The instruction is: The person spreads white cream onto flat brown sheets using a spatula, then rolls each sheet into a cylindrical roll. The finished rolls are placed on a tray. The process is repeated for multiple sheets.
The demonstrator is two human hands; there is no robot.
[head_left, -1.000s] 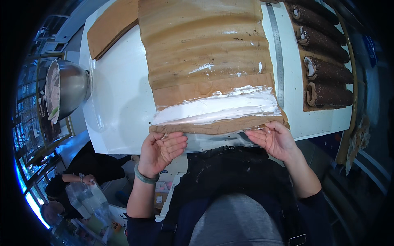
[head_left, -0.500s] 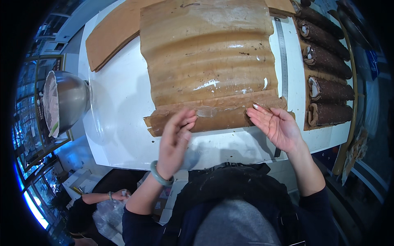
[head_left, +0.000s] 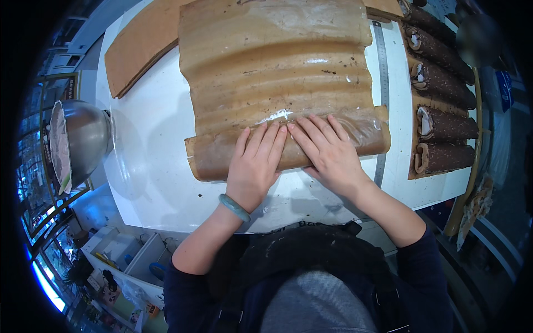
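Observation:
A brown baking sheet [head_left: 272, 72] with white cream smears and dark crumbs covers the middle of the white table. Its near end is wrapped into a long roll [head_left: 214, 158] lying crosswise in front of me; what is inside is hidden. My left hand [head_left: 254, 161] lies flat on the roll, left of its middle, fingers stretched forward. Beside it, my right hand [head_left: 331, 155] presses on the same roll, fingers spread, its fingertips close to those of the left. Neither hand grips anything. A green bangle [head_left: 234, 207] circles my left wrist.
Several chocolate cake rolls with white filling [head_left: 444, 122] line a brown board at the right. A metal ruler [head_left: 382, 72] lies between them and the sheet. A steel mixing bowl [head_left: 89, 141] stands at the left edge, and a stack of brown sheets [head_left: 139, 53] at the far left.
Both hands have come down flat onto the roll and closer together. The roll's wrapping now lies smoother, with its edge turned farther over. The other person at lower left is gone from view.

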